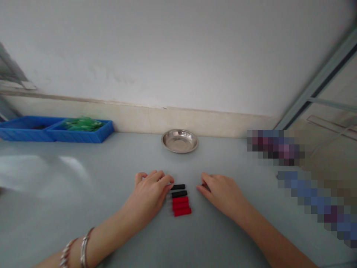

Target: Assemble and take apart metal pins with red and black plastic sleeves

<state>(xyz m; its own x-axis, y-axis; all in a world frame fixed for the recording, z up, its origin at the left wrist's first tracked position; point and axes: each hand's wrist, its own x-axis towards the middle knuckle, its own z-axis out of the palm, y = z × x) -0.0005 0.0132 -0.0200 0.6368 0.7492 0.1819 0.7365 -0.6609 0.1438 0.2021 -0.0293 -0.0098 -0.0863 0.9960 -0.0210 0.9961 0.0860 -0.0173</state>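
Note:
Several short sticks lie stacked in a column on the grey table (150,238): black ones at the top, such as the black stick (179,194), and red ones below, such as the red stick (182,212). My left hand (153,190) has its thumb and forefinger pinched at the left end of the topmost black stick (178,187). To the right of the column, apart from it, my right hand (220,191) is curled with thumb and forefinger near each other. A small dark spot shows between them, too small to identify.
A round metal dish (180,141) stands near the wall, beyond my hands. Two blue trays (80,137) are at the back left, one holding green plastic (83,124). Blurred, pixelated areas lie at the right.

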